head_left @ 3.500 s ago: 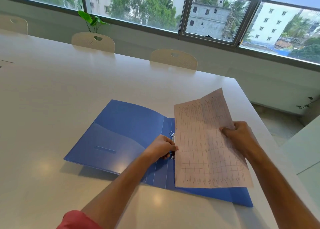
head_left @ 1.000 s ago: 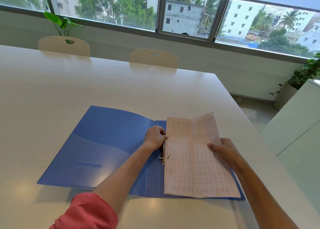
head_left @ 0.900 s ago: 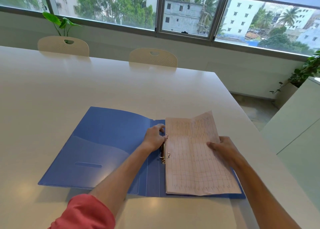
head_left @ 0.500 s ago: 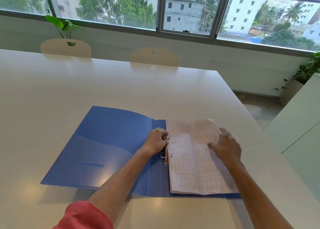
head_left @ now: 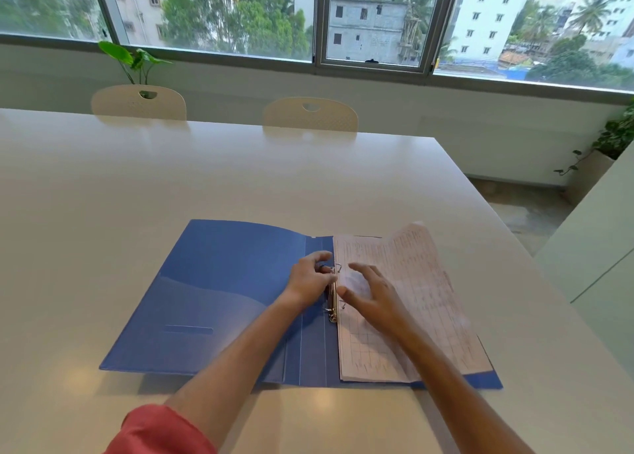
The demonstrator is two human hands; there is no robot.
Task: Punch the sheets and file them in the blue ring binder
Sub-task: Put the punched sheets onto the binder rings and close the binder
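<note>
Smooth, slightly shiny blue plastic on the binder point(head_left: 223, 282), bright metal for the rings point(head_left: 332, 295), thin matt pinkish paper sheets point(head_left: 422, 299), all on a glossy white surface point(head_left: 240, 179).

The sheets point(head_left: 408, 302) bear gridded writing too blurred to read.

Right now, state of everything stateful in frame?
blue ring binder: open, flat on the table.
ring mechanism: upper ring looks open.
sheets: on the binder's right side, far right corner curled up.
left hand: fingers at the upper ring.
right hand: open, spread on the sheets.
sliding window: shut.
</note>
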